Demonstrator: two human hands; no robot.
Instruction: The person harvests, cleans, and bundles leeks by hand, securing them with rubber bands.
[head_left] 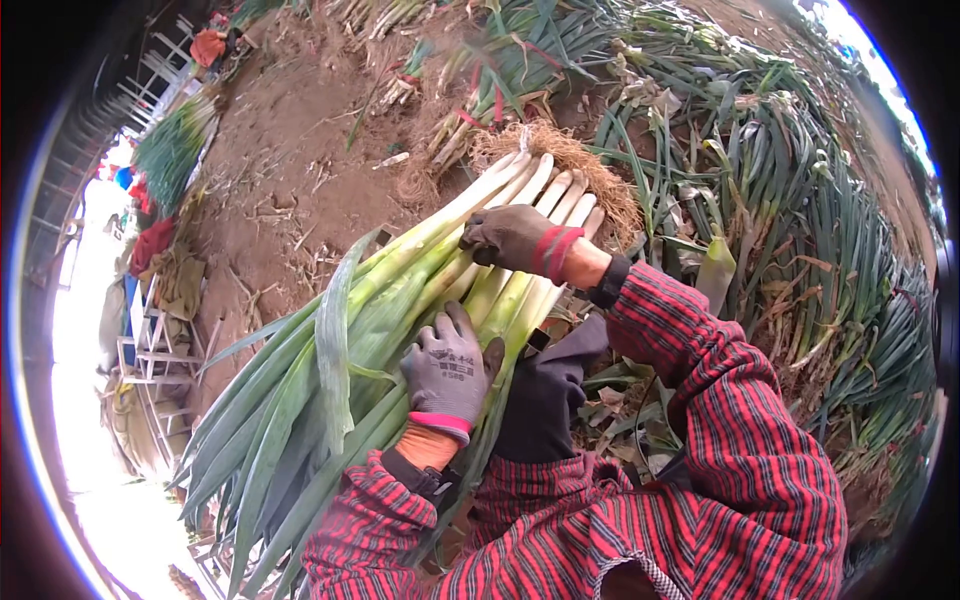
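Observation:
A large bundle of long green onions (440, 275) lies slanted across my lap. Their white ends and brown stringy roots (575, 160) point to the upper right, while the green leaves fan out to the lower left. My left hand (450, 365), in a grey glove with a pink cuff, rests on the stalks near where the leaves begin, fingers stretched and thumb apart. Over the white part, my right hand (515, 240), in a dark glove with a red cuff, has its fingers curled around a green onion stalk. Its fingertips are partly hidden.
Heaps of green onions (750, 190) cover the ground on the right. More bundles with red ties (497, 105) lie at the top. Bare soil (290, 150) with dry scraps stretches to the left, beside a white metal frame (155, 345). A person (210, 48) is at the upper left.

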